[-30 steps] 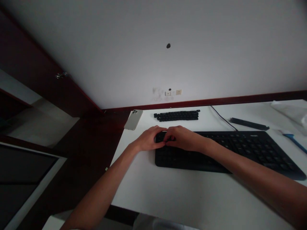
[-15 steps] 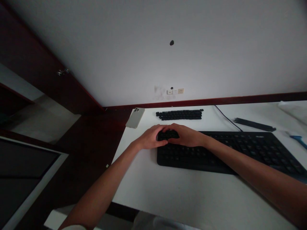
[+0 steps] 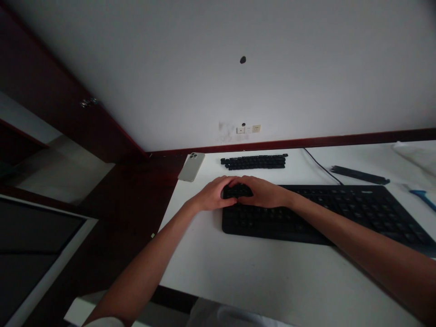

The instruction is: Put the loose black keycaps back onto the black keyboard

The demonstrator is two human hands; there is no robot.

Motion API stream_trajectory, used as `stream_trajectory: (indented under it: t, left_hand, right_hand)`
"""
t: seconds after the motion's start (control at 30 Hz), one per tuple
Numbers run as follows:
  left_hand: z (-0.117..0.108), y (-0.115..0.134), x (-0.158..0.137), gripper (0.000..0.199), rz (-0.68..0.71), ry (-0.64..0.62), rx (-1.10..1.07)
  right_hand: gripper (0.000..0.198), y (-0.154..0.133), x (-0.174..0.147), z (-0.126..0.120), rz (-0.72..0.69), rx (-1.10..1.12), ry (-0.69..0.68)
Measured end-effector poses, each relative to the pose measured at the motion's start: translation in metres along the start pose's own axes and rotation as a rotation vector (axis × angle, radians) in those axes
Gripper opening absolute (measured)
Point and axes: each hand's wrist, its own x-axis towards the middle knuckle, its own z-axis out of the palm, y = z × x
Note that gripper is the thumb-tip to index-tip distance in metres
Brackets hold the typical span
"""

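Note:
A black keyboard (image 3: 269, 225) lies on the white table, its far left corner between my two hands. My left hand (image 3: 215, 194) is curled round that corner, thumb on the keys and fingers at the far edge. From the other side my right hand (image 3: 261, 193) reaches in, with its thumb and fingers bent round the same upper left keys. The fingertips of both hands come together there. Whether a small loose key is pinched between them cannot be made out. My right forearm crosses over the keyboard and covers part of its keys.
Rows of loose black keycaps (image 3: 255, 162) lie behind my hands. A phone (image 3: 191, 167) rests at the table's left edge. To the right are a black strip (image 3: 360, 175), a cable (image 3: 322, 166), a blue-handled tool (image 3: 422, 197) and whitish plastic (image 3: 417, 156).
The view has shifted very slightly. My hands stay at the keyboard's far left corner in nearly the same pose.

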Motion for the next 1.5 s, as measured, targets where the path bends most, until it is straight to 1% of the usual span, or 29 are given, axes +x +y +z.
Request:
stream_trajectory:
  t: [0.17, 0.37, 0.5, 0.6, 0.7, 0.77, 0.83, 0.9, 0.97, 1.07, 1.17, 1.23, 1.3, 1.33, 1.37, 1.5]
  left_hand:
    - [0.001, 0.0, 0.0, 0.064, -0.002, -0.004, 0.029]
    - [0.001, 0.0, 0.001, 0.063, 0.013, 0.001, 0.036]
    - [-0.001, 0.002, 0.001, 0.064, 0.034, -0.008, 0.014]
    - [-0.001, 0.002, 0.0, 0.075, 0.053, -0.009, -0.014]
    - [0.001, -0.002, -0.001, 0.089, 0.022, -0.012, -0.01]
    - [0.002, -0.006, -0.002, 0.096, -0.006, -0.009, 0.009]
    - [0.004, -0.008, -0.002, 0.1, -0.017, -0.006, 0.019]
    - [0.004, -0.009, -0.002, 0.101, -0.011, -0.009, 0.017]
    - [0.004, -0.009, -0.002, 0.1, -0.004, -0.011, 0.014]
    - [0.003, -0.008, -0.002, 0.098, 0.002, -0.01, 0.013]
    - [0.001, -0.01, -0.003, 0.097, -0.004, -0.015, -0.016]
    - [0.0, -0.012, -0.004, 0.089, -0.024, -0.03, -0.066]
    - [-0.002, -0.015, -0.004, 0.077, -0.046, -0.048, -0.117]
    - [-0.002, -0.015, -0.004, 0.074, -0.047, -0.052, -0.13]
    - [-0.003, -0.016, -0.004, 0.075, -0.039, -0.051, -0.13]
    - [-0.002, -0.016, -0.004, 0.096, 0.003, -0.034, -0.071]
  right_hand:
    - [0.049, 0.002, 0.0, 0.001, 0.006, -0.027, -0.014]
    - [0.045, -0.004, -0.001, -0.003, 0.007, -0.004, -0.022]
    - [0.04, -0.01, -0.002, -0.005, 0.051, -0.04, 0.053]
    - [0.037, -0.016, -0.004, -0.006, 0.018, -0.151, 0.107]
    - [0.04, -0.023, -0.005, -0.007, -0.001, -0.234, 0.11]
    - [0.039, -0.028, -0.007, -0.007, 0.015, -0.27, 0.095]
    - [0.031, -0.033, -0.008, -0.005, 0.029, -0.272, 0.046]
    - [0.023, -0.036, -0.009, -0.001, 0.037, -0.236, -0.011]
    - [0.019, -0.037, -0.008, 0.003, 0.033, -0.208, -0.026]
    - [0.021, -0.037, -0.007, 0.006, 0.015, -0.208, -0.008]
    - [0.023, -0.037, -0.007, 0.001, 0.021, -0.217, -0.008]
    - [0.022, -0.036, -0.008, -0.004, 0.039, -0.239, -0.012]
    - [0.022, -0.036, -0.009, -0.008, 0.046, -0.246, -0.036]
    - [0.021, -0.035, -0.01, -0.008, 0.044, -0.239, -0.055]
    - [0.02, -0.035, -0.01, -0.008, 0.042, -0.229, -0.075]
    - [0.019, -0.035, -0.012, -0.005, 0.048, -0.209, -0.111]
